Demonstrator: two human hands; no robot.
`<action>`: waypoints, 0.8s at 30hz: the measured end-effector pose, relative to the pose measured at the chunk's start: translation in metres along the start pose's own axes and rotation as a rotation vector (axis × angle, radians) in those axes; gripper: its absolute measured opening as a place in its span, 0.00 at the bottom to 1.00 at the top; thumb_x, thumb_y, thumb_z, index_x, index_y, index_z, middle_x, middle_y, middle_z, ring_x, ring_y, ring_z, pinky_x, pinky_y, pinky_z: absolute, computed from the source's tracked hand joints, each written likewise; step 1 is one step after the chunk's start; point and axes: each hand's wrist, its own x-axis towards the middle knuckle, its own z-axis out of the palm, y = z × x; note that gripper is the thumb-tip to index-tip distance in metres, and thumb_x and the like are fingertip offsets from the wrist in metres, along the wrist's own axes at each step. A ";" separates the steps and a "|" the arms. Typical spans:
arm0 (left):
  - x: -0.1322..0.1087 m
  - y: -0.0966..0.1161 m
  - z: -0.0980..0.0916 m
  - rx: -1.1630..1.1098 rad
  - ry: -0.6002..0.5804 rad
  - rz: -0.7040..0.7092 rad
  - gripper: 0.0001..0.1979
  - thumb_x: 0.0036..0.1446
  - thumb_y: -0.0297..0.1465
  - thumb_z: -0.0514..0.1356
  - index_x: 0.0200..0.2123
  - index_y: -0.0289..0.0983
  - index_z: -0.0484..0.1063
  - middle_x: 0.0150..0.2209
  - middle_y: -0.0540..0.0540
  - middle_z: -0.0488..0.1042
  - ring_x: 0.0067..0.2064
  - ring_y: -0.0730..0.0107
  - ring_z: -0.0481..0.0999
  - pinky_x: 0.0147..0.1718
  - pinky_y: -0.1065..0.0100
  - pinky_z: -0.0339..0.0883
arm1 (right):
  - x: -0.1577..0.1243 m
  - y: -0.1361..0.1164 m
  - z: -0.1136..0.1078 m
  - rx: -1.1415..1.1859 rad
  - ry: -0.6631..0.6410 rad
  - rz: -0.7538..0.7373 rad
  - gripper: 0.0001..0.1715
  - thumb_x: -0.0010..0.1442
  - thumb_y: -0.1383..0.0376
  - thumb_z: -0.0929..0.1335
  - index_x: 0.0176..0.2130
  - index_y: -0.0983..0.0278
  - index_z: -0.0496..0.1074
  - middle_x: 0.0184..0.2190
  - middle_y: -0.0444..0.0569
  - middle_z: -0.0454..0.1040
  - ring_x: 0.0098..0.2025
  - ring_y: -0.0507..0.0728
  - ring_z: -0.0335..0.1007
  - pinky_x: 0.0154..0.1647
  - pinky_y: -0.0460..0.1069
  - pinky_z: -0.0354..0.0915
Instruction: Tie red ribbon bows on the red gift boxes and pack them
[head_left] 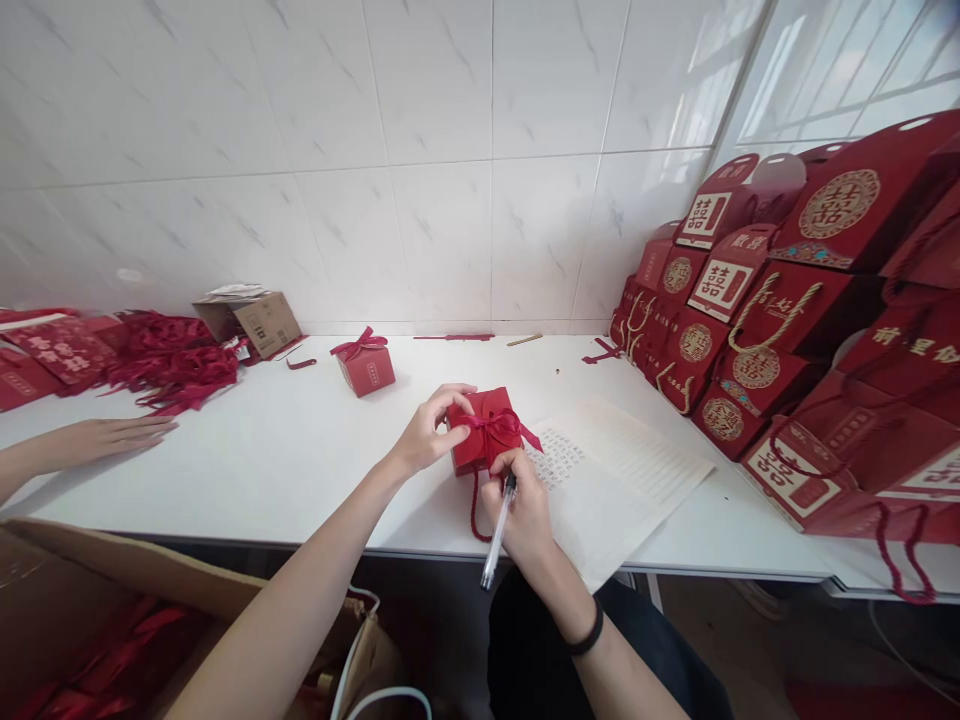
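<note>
A small red gift box (pixel 466 456) with a ribbon bow (pixel 501 425) on top sits at the middle of the white table. Curled over its left side, my left hand (pixel 429 432) grips the box near the bow, thumb towards the ribbon. My right hand (pixel 525 505) is closed around a clear pen (pixel 496 540) with a black grip, its lower end pointing down past the table edge. Those right fingertips meet the front of the box just below the bow; whether they pinch ribbon is hidden. A dark red cord (pixel 475 510) hangs beside the box.
Written paper sheets (pixel 637 470) lie right of the box. Stacked red gift boxes (pixel 757 300) fill the right side. Behind stands another bowed box (pixel 369 372). Red ribbons (pixel 172 350), a small carton (pixel 266 322) and another person's hand (pixel 112 440) are left; an open carton (pixel 97 555) is below.
</note>
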 end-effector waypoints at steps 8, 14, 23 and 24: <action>0.004 0.000 0.001 -0.100 0.078 -0.069 0.07 0.49 0.35 0.59 0.28 0.37 0.71 0.51 0.40 0.68 0.57 0.56 0.63 0.50 0.57 0.61 | 0.000 0.000 0.000 -0.006 0.005 0.014 0.05 0.46 0.71 0.58 0.27 0.61 0.58 0.21 0.41 0.60 0.24 0.53 0.56 0.25 0.47 0.55; 0.004 0.000 0.003 -0.066 0.073 -0.077 0.05 0.48 0.33 0.59 0.28 0.38 0.70 0.51 0.41 0.68 0.56 0.57 0.64 0.47 0.59 0.63 | 0.000 0.000 0.000 -0.003 0.005 0.005 0.05 0.46 0.71 0.59 0.27 0.61 0.58 0.21 0.41 0.60 0.24 0.53 0.56 0.25 0.47 0.55; 0.001 0.000 0.001 -0.041 0.006 -0.022 0.04 0.45 0.30 0.58 0.27 0.37 0.67 0.50 0.40 0.67 0.50 0.58 0.68 0.43 0.60 0.64 | 0.000 0.002 -0.001 -0.015 0.001 -0.039 0.05 0.48 0.71 0.58 0.28 0.61 0.58 0.22 0.42 0.62 0.24 0.53 0.58 0.26 0.47 0.56; 0.000 0.000 0.001 -0.031 0.002 -0.010 0.05 0.43 0.29 0.59 0.28 0.37 0.67 0.50 0.40 0.67 0.49 0.58 0.69 0.43 0.60 0.65 | -0.001 0.002 -0.002 -0.015 -0.001 -0.047 0.05 0.49 0.71 0.59 0.28 0.61 0.59 0.22 0.42 0.62 0.24 0.53 0.58 0.26 0.47 0.56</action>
